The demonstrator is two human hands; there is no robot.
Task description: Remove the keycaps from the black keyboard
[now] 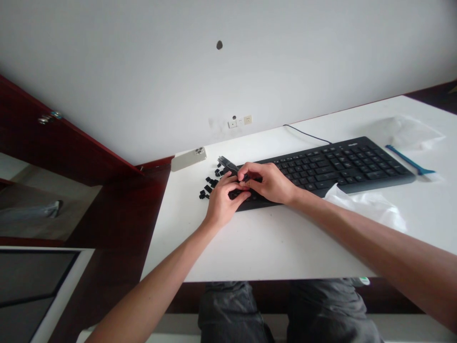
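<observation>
A black keyboard (321, 166) lies on the white table, its left end under both hands. My right hand (269, 181) is closed in a pinch on a slim black tool (231, 166). The tool points up and to the left and has a paler tip; its exact kind is unclear. Against the right fingertips, my left hand (225, 197) curls over the keyboard's left end, thumb and fingers drawn together. Whatever it pinches is hidden. Several loose black keycaps (209, 188) are scattered on the table just left of the keyboard.
A phone (189, 159) rests at the table's back left corner. Crumpled white plastic (367, 206) lies in front of the keyboard. To its right are a blue-handled brush (410, 161) and a clear plastic bag (416, 132). The keyboard cable (309, 133) runs toward the wall.
</observation>
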